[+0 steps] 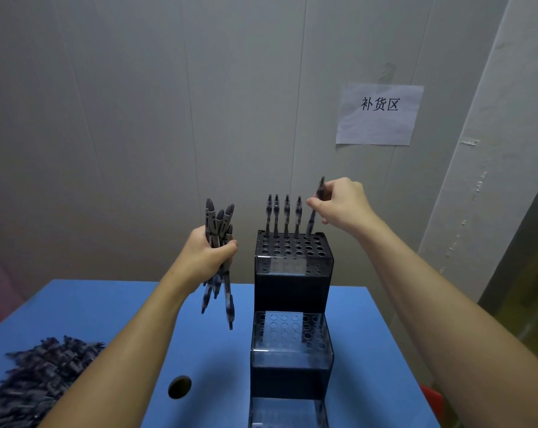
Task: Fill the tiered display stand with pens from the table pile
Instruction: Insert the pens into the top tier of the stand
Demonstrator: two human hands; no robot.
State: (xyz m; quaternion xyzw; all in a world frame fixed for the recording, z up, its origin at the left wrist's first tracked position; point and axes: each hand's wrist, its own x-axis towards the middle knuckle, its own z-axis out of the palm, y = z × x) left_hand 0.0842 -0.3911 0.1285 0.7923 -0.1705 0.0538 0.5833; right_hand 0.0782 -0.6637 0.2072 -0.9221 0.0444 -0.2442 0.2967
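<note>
A black tiered display stand (289, 291) with hole grids stands on the blue table (107, 310). Several dark pens (281, 216) stand upright in the back row of its top tier. My right hand (342, 205) pinches one pen (315, 208) whose lower end is at a back-row hole near the right end. Left of the stand, raised above the table, my left hand (209, 254) grips a bundle of several pens (220, 257). The pen pile (36, 381) lies at the table's near left corner.
A round cable hole (179, 387) is in the table left of the stand. A grey panelled wall rises behind, with a paper sign (380, 114) taped at the right. The table's right edge runs close to the stand.
</note>
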